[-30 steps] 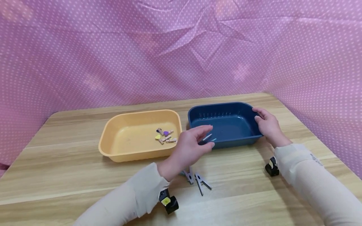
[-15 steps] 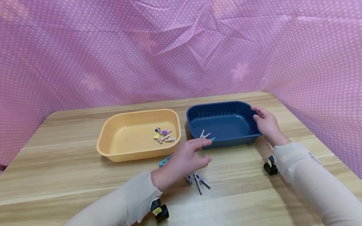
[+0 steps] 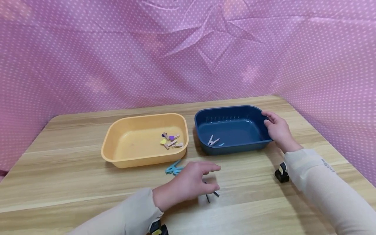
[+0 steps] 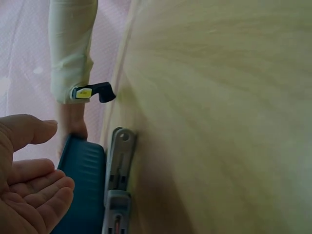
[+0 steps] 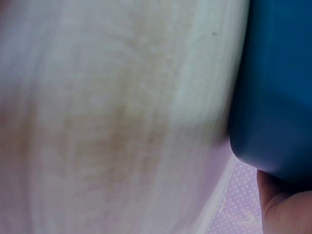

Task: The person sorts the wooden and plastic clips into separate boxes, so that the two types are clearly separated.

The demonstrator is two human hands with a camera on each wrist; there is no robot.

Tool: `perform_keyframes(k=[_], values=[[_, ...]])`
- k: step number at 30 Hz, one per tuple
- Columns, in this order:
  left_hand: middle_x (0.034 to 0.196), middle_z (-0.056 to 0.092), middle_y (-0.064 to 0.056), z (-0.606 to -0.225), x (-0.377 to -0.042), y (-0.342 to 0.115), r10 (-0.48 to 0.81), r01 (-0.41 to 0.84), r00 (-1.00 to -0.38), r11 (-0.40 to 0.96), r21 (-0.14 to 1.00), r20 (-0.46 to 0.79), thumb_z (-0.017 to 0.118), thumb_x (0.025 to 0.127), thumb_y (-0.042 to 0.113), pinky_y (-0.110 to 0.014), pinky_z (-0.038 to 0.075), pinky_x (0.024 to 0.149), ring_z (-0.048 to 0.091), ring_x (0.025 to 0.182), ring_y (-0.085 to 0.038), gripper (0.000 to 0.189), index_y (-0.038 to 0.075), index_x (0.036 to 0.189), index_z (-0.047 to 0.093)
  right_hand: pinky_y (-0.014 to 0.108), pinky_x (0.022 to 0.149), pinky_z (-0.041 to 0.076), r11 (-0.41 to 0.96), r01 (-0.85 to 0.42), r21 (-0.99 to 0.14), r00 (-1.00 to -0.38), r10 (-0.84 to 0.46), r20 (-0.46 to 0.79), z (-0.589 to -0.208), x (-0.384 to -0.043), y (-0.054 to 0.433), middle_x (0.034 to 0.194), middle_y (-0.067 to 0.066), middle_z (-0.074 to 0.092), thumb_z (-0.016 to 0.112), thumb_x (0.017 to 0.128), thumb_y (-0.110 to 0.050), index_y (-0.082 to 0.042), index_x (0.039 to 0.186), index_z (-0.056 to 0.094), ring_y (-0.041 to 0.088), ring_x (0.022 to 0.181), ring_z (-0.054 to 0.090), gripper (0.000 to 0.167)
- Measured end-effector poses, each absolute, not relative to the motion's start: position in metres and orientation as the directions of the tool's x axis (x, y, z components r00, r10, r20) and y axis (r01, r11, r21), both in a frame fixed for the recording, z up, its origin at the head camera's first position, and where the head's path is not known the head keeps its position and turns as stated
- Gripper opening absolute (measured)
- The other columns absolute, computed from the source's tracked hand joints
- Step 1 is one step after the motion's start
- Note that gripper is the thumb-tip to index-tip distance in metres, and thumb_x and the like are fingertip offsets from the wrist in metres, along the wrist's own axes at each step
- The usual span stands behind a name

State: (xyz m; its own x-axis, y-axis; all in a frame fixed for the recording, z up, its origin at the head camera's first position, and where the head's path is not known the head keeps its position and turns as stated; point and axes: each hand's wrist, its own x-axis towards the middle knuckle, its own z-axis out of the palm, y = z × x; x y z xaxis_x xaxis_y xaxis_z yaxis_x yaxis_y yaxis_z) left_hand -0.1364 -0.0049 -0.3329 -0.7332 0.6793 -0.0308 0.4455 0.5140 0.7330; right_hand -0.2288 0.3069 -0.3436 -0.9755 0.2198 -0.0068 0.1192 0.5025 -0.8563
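Note:
My left hand (image 3: 189,181) hovers over the table with thumb and fingers spread apart, nothing between them. Grey clothespins (image 4: 121,161) lie just beyond it in the left wrist view; in the head view the hand mostly covers them, leaving thin tips showing. My right hand (image 3: 279,130) grips the right end of the dark blue basin (image 3: 238,149), thumb inside the rim. A pale clothespin (image 3: 212,141) and a small light-blue piece (image 3: 221,144) lie in that basin's near left corner. Light-blue clothespins (image 3: 173,168) rest on the table behind my left wrist.
A yellow basin (image 3: 141,160) stands left of the blue one. Inside its right end lie several small wooden clothespins (image 3: 173,143), some with coloured hearts. Pink dotted cloth (image 3: 188,58) hangs behind the wooden table (image 3: 73,182).
My left hand has come back from the blue basin's near left corner toward the grey clothespins, uncovering the pale clothespin in the basin and the light-blue ones. The right hand stays put.

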Motion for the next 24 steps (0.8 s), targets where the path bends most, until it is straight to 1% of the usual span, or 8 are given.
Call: perform_keyframes(k=[5,9,12,19,24], values=[[0.12,0.062,0.001,-0.34,-0.135,-0.008,0.703,0.464,-0.707,0.536,0.706,-0.069,0.073,0.079,0.023,-0.021,0.048,0.091,0.059,0.101,-0.008,0.046,0.011,0.122,0.062,0.054,0.111,0.022,0.505,0.122,-0.855,-0.975,0.221,-0.009,-0.344,-0.229,0.307,0.149,0.021,0.025,0.029,0.099,-0.009,-0.004,0.143,0.032,0.037,0.137,0.022,0.044],[0.119,0.062,0.004,-0.345,-0.134,-0.011,0.72,0.479,-0.688,0.544,0.689,-0.091,0.073,0.079,0.024,-0.022,0.046,0.095,0.056,0.103,-0.003,0.047,0.013,0.122,0.061,0.055,0.11,0.022,0.499,0.13,-0.857,-0.976,0.218,-0.022,-0.345,-0.229,0.307,0.149,0.021,0.024,0.029,0.1,-0.01,-0.005,0.144,0.031,0.038,0.137,0.021,0.044],[0.119,0.062,0.005,-0.347,-0.133,-0.012,0.732,0.509,-0.677,0.545,0.666,-0.081,0.074,0.078,0.024,-0.023,0.046,0.096,0.054,0.106,-0.002,0.047,0.013,0.122,0.061,0.056,0.11,0.022,0.494,0.132,-0.859,-0.976,0.218,-0.024,-0.345,-0.229,0.306,0.149,0.021,0.024,0.029,0.1,-0.01,-0.006,0.144,0.031,0.038,0.137,0.021,0.044],[0.121,0.061,0.004,-0.348,-0.134,-0.011,0.749,0.57,-0.658,0.559,0.602,-0.073,0.072,0.079,0.023,-0.025,0.044,0.099,0.053,0.113,-0.006,0.047,0.011,0.123,0.06,0.055,0.111,0.022,0.495,0.122,-0.86,-0.975,0.22,-0.012,-0.343,-0.228,0.306,0.149,0.021,0.024,0.029,0.1,-0.009,-0.005,0.143,0.031,0.038,0.137,0.021,0.044],[0.119,0.062,0.005,-0.349,-0.136,-0.011,0.788,0.631,-0.61,0.545,0.553,-0.08,0.071,0.08,0.02,-0.024,0.044,0.098,0.054,0.111,-0.005,0.042,0.012,0.12,0.062,0.055,0.111,0.021,0.488,0.126,-0.863,-0.976,0.217,-0.02,-0.343,-0.227,0.306,0.149,0.021,0.023,0.028,0.1,-0.009,-0.004,0.144,0.031,0.038,0.137,0.02,0.044]])
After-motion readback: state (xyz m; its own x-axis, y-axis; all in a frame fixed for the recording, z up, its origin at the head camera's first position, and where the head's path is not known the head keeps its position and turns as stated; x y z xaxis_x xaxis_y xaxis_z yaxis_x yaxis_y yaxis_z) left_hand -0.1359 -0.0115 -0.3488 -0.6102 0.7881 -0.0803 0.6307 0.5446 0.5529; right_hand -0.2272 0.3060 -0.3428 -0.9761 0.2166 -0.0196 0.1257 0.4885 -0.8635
